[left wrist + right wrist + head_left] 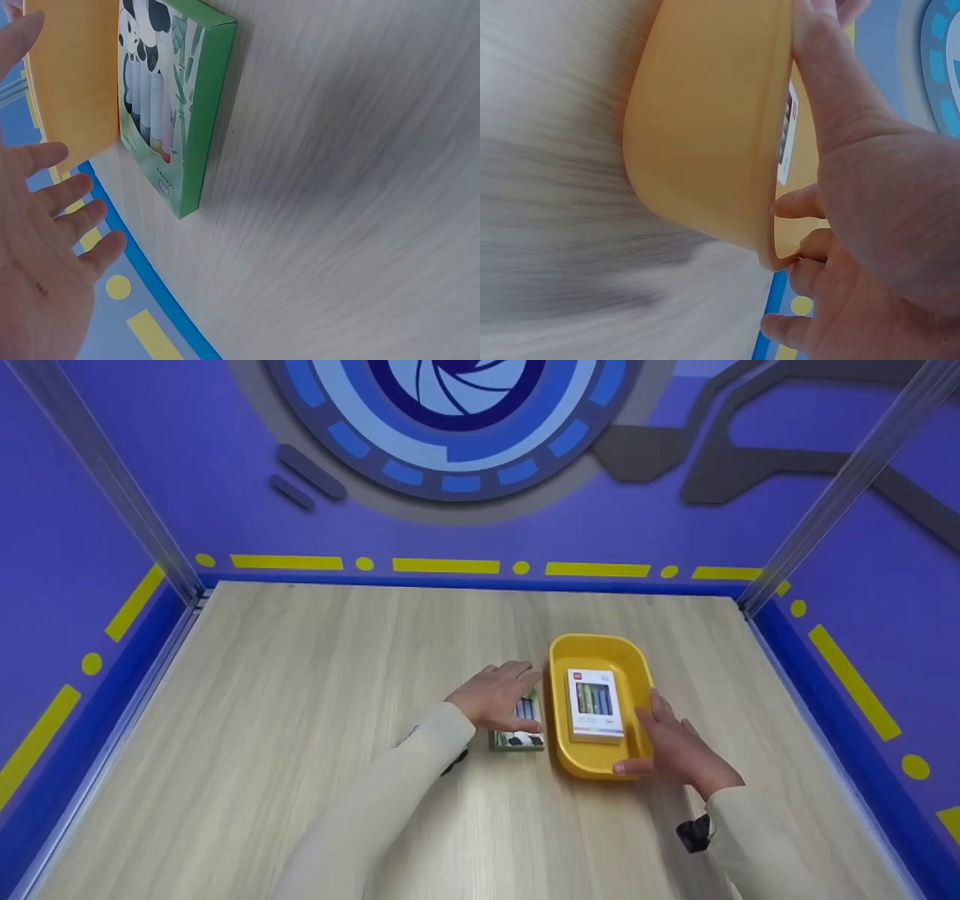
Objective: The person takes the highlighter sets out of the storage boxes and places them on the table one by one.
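a: green cardboard, item one: panda crayon box (176,97), flat on the desk mid-front, touching the yellow tray (559,712). your left hand (499,695) hovers over it, fingers spread, holding nothing.

b: right hand (675,750)?

a: grips the tray's near right rim; white crayon box (594,705) inside. likely next: close fingers round the green box and lift.

Looks like a purpose-built recording booth/demo cell, not a home or office. Light wood-grain desk (300,750) boxed in on 3 sides by purple walls (187,457) w/ yellow dash-and-dot striping (446,565) and blue trim at the base. Back wall has a big blue-white camera-aperture graphic (450,405) plus grey circuit-like shapes; metal frame posts (105,480) stand in the corners.
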The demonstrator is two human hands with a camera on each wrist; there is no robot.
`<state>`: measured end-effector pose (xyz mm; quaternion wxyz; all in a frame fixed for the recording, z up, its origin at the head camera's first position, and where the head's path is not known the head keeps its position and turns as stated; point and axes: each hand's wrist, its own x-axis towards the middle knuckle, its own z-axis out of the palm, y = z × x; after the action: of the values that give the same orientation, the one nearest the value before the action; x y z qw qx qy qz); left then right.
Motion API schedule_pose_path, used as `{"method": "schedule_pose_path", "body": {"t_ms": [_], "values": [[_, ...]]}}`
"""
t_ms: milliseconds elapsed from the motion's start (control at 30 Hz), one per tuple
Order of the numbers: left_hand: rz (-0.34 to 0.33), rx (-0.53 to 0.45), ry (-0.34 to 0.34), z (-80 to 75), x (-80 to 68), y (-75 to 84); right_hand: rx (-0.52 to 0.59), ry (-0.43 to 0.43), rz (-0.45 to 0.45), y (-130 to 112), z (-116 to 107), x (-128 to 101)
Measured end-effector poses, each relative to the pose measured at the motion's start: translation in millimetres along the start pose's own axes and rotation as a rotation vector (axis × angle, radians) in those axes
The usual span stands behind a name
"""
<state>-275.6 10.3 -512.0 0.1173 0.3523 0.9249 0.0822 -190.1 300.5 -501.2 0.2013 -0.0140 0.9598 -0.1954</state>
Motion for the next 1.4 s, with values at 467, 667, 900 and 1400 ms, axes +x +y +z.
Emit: {"method": "schedule_pose_path", "body": {"t_ms": [467, 667, 900, 1400], "values": [[0.0, -0.011, 0.038, 2.1, -2.0, -1.5, 0.01, -0.014, 0.002, -0.3, 0.5, -1.5], [0.022, 0.017, 0.092, 0.6, -0.7, -0.6, 0.009, -0.006, -0.009, -0.3, 0.1, -1.9], [0.068, 0.052, 0.141, -0.3, 5.1, 1.7, -0.001, -0.015, -0.001, 0.5, -0.6, 0.7], [0.051, 0.067, 0.111, -5.3, 3.5, 4.5, -0.008, -0.038, 0.006, 0.4, -1.0, 1.3]]}}
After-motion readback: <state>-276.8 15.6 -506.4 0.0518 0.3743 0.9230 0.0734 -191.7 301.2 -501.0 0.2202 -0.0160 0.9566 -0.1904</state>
